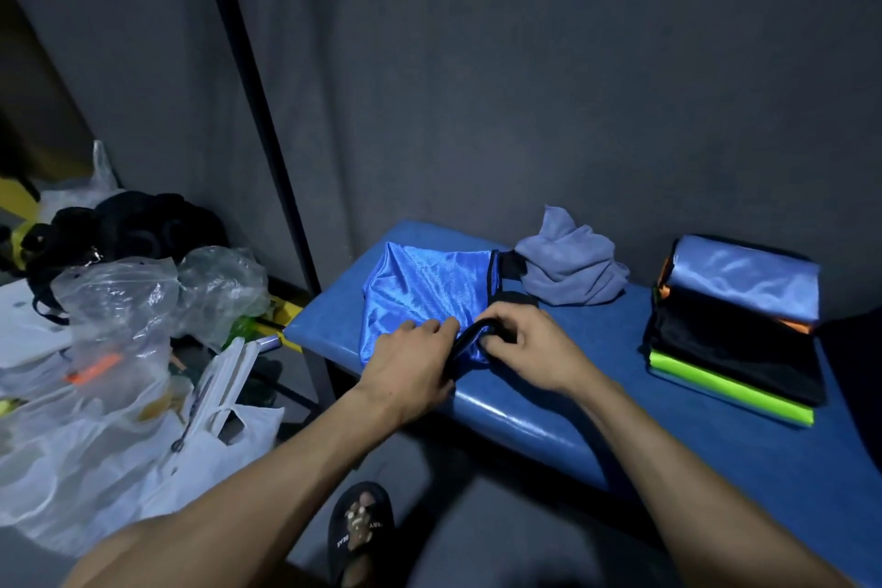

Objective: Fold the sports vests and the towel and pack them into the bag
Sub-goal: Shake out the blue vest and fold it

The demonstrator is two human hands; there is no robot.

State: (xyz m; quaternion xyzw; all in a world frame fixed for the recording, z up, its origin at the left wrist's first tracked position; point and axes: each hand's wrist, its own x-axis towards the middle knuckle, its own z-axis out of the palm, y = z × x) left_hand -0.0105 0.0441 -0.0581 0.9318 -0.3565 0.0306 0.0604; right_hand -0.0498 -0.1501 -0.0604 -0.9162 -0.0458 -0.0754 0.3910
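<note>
Blue vest (pixel 420 296) lies partly spread on the blue padded bench (pixel 525 415), its shiny body stretching up and left from the fingers of both hands, its black-trimmed edge (pixel 470 339) bunched between them.

Far left of the fingers, off the bench: clear plastic bags (pixel 143 301) and white plastic bags (pixel 157 458) in a heap, with a black bag (pixel 143 224) behind them.

Left hand (pixel 410 363): palm down on the near edge of the vest, fingers bent, fingertips (pixel 441 327) pressed onto the blue cloth beside the black trim. Whether they pinch the cloth or only press it I cannot tell.

Right hand (pixel 520 344): just right of the left hand, the black trim between the two. Its fingers are curled round that trim, gripping it at the near right corner of the vest.

Below the hands, on the floor: a foot in a black slipper (pixel 360 535).

Grey towel (pixel 572 267): crumpled, unfolded, on the bench just beyond and right of the right-hand fingers, touching the vest's far right edge.

Folded stack (pixel 735 329): well right of the fingers on the bench. Layers from the top: light blue, a sliver of orange, black, green.
</note>
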